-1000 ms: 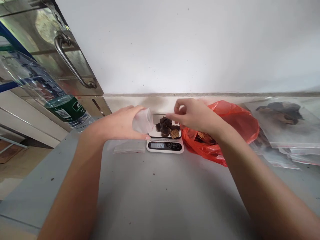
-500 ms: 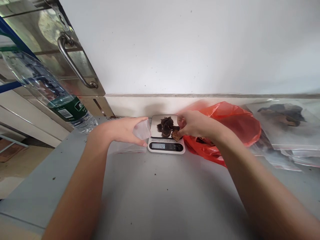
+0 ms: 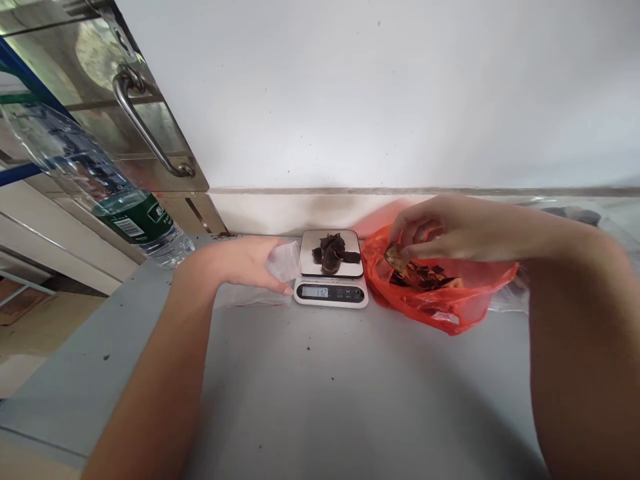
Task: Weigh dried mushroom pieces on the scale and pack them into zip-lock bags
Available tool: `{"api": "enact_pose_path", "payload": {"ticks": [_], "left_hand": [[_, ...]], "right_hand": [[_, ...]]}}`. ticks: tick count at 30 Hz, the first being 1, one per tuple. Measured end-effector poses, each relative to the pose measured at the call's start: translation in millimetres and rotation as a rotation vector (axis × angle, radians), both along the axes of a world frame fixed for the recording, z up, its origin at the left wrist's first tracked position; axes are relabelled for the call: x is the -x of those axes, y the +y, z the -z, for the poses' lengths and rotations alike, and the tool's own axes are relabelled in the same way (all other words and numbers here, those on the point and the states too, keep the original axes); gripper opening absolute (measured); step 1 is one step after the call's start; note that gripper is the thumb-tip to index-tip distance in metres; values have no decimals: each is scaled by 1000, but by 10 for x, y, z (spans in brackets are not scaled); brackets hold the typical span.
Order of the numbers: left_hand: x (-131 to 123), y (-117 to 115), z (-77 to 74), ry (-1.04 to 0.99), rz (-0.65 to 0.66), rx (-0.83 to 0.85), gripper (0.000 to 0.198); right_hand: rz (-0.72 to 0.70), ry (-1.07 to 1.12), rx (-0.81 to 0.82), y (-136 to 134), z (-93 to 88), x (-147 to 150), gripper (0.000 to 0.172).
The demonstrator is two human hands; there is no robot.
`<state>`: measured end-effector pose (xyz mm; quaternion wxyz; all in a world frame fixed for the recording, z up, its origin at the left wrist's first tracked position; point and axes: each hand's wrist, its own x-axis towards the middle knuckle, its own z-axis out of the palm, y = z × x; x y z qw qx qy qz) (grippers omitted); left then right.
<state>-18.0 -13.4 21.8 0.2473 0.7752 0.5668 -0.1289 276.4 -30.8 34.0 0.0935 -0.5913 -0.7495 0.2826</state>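
My left hand [image 3: 245, 263] is curved around a clear plastic bag [image 3: 284, 261], thumb and fingers at its sides, just left of a small white digital scale [image 3: 333, 293]. Dark brown dried pieces [image 3: 331, 253] lie heaped on the scale's plate, and its display is lit. On the right, my right hand [image 3: 425, 230] pinches a brown dried piece [image 3: 395, 257] between thumb and fingers. That hand is above the mouth of a red plastic bag [image 3: 450, 320], inside which more brown, curled pieces [image 3: 425, 277] show.
A large plastic bottle [image 3: 130, 213] with a green label stands at the left, by a metal door handle [image 3: 150, 130]. Clear bags [image 3: 510, 297] lie behind my right arm, partly hidden. A white wall [image 3: 340, 100] closes off the grey table's [image 3: 300, 387] back.
My right hand has moved right from the scale to above the red bag, carrying a brown piece away from the plate. The left hand stays around the clear bag.
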Motion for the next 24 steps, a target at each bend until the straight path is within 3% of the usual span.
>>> {"api": "enact_pose_path", "payload": {"ticks": [2, 6, 12, 19, 24], "left_hand": [[-5, 2, 10, 15, 15, -4, 82], [2, -6, 13, 56, 26, -33, 96], [-19, -36, -24, 82, 18, -43, 91], [-42, -25, 3, 63, 2, -27, 102], [-35, -4, 24, 73, -14, -35, 97]], "right_hand": [[-21, 8, 2, -8, -1, -5, 26], [-27, 20, -9, -25, -15, 33, 25], [-49, 14, 8, -39, -32, 12, 17], [-121, -61, -28, 20, 15, -141, 20], [-98, -156, -28, 33, 6, -162, 15]]}}
